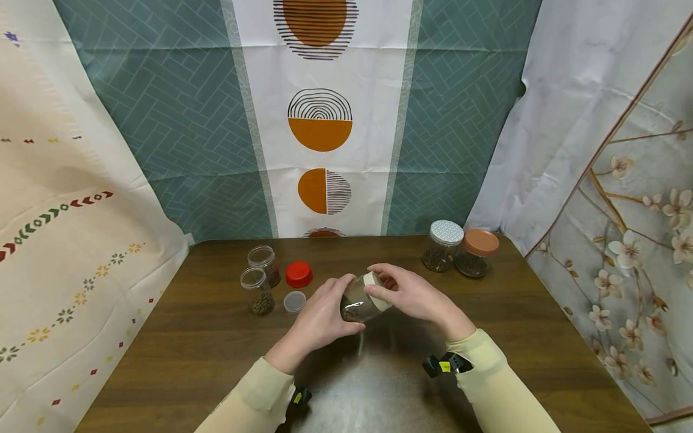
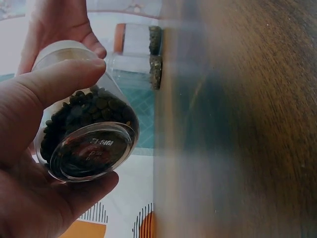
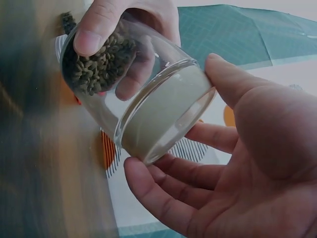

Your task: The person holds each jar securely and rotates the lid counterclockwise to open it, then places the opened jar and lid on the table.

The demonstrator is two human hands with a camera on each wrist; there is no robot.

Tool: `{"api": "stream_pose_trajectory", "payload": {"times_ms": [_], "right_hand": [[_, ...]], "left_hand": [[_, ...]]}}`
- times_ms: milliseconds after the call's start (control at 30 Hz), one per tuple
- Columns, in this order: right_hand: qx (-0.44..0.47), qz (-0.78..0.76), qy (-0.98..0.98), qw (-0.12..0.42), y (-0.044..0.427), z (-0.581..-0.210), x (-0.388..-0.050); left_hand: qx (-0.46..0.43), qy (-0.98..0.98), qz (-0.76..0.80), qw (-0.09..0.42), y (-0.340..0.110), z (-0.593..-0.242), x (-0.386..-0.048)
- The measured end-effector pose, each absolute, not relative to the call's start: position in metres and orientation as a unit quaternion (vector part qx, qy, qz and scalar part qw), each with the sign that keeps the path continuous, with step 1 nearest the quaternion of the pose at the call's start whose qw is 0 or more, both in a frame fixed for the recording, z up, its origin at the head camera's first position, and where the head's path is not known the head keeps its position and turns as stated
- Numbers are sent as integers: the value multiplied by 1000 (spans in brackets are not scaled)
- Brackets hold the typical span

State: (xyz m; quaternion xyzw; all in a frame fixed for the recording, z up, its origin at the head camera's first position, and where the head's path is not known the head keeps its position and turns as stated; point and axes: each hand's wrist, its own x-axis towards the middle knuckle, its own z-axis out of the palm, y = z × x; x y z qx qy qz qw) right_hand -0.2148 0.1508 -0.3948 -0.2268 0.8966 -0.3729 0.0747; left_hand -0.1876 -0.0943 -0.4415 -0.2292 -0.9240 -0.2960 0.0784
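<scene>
Over the middle of the table, a clear jar (image 1: pixel 354 304) with dark pellets inside is held tilted. My left hand (image 1: pixel 323 310) grips its body, with the thumb across the side in the left wrist view. A cream lid (image 3: pixel 166 109) sits on the jar's mouth, toward the right. The fingertips and thumb of my right hand (image 1: pixel 411 293) pinch that lid around its edge. In the right wrist view, the pellets (image 3: pixel 101 67) lie heaped toward the jar's base, away from the lid.
Two lidless jars, a front one (image 1: pixel 261 302) and a back one (image 1: pixel 272 270), stand at the left. Beside them lie a red lid (image 1: pixel 299 275) and a translucent lid (image 1: pixel 295 302). Back right, a patterned-lid jar (image 1: pixel 437 255) and an orange-lid jar (image 1: pixel 472 264) stand side by side.
</scene>
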Motion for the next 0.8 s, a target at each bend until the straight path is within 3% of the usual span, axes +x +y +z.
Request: {"api": "stream_pose_trajectory", "payload": {"times_ms": [800], "right_hand": [[-318, -379, 866, 78, 163, -394, -214]], "left_hand": [[-229, -920, -314, 53, -97, -440, -189]]}}
